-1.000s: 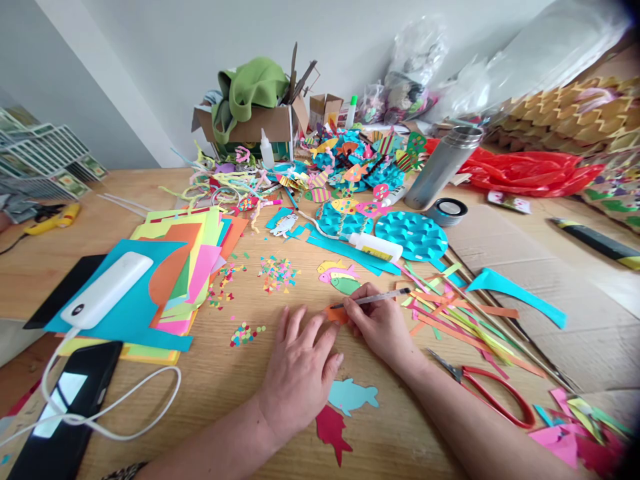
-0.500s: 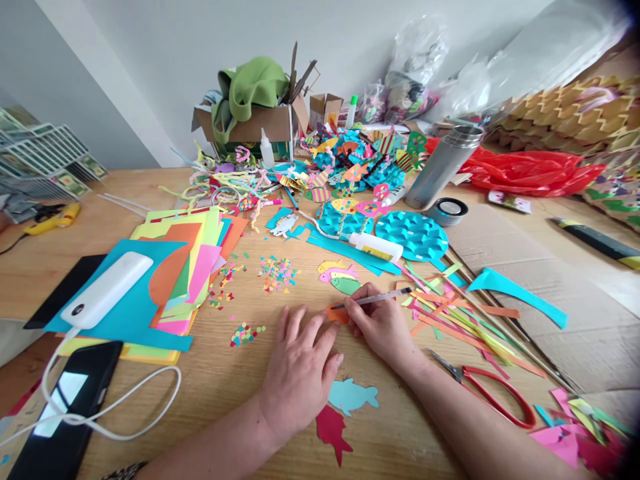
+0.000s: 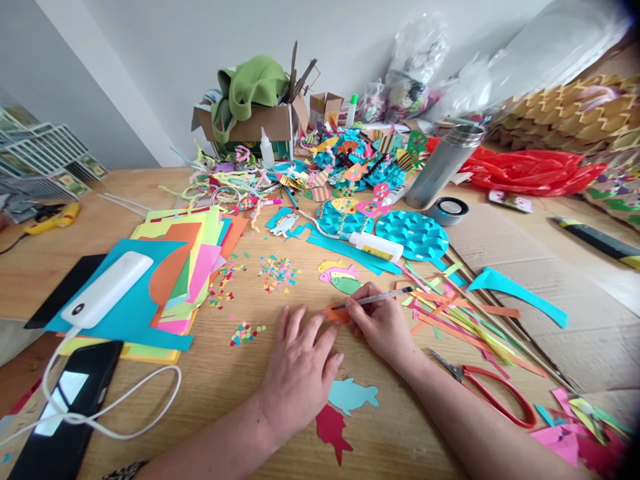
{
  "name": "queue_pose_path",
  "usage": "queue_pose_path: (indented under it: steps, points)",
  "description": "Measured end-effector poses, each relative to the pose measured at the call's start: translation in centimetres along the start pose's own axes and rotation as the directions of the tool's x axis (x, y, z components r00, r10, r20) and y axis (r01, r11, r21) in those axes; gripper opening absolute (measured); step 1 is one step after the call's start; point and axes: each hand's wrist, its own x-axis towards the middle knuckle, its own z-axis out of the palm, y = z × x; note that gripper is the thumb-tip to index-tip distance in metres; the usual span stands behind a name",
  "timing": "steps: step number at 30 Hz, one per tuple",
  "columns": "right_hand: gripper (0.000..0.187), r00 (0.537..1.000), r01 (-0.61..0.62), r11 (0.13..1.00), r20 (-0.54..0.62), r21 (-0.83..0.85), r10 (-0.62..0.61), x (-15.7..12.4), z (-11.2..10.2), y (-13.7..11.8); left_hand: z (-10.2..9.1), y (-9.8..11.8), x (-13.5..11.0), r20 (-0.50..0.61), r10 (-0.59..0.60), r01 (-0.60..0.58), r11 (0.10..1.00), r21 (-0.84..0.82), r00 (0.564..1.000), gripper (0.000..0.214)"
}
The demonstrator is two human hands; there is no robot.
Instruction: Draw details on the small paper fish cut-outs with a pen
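My left hand [image 3: 300, 363] lies flat on the wooden table [image 3: 240, 393], fingers stretched out, with its fingertips pressing down a small orange paper piece [image 3: 336, 313]. My right hand [image 3: 381, 325] is closed around a thin pen [image 3: 374, 299] whose tip rests on that orange piece. Just beyond the pen lie yellow, pink and green paper fish [image 3: 340, 276]. Near my wrists a light blue paper fish [image 3: 353, 395] and a red paper fish [image 3: 332, 431] lie on the table.
Red-handled scissors [image 3: 493, 393] and several coloured paper strips [image 3: 453, 313] lie to the right. A stack of coloured paper [image 3: 175, 280] with a white power bank [image 3: 107, 289], a phone [image 3: 67, 413], a glue bottle [image 3: 376, 246], confetti [image 3: 277, 273] and a steel flask [image 3: 443, 167] lie about.
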Motion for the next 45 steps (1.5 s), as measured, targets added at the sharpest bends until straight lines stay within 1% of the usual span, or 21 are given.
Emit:
queue_pose_path:
  steps: [7,12,17,26,45]
  points:
    - [0.023,1.0,0.002,1.0,0.01,-0.006,-0.002,0.05,-0.01,0.0,-0.04,0.03,0.03,-0.002,0.002,-0.002,1.0,0.009,1.0,0.036]
    - [0.021,1.0,0.011,1.0,-0.001,-0.022,-0.011,0.07,0.02,0.06,-0.13,0.02,0.05,0.025,-0.01,0.01,1.0,-0.019,1.0,0.036]
    - [0.02,1.0,0.005,1.0,0.006,-0.012,-0.005,0.05,-0.03,-0.03,-0.23,0.04,0.07,0.027,-0.013,0.013,1.0,-0.018,1.0,0.036]
    - [0.023,1.0,-0.018,1.0,0.011,-0.016,0.018,0.01,-0.02,-0.12,-0.1,0.0,0.08,0.002,0.002,-0.002,1.0,-0.013,1.0,0.036]
    - [0.017,1.0,0.015,0.999,0.008,-0.036,-0.015,0.04,-0.07,-0.18,-0.26,0.1,0.04,0.035,-0.017,0.018,1.0,-0.025,0.999,0.038]
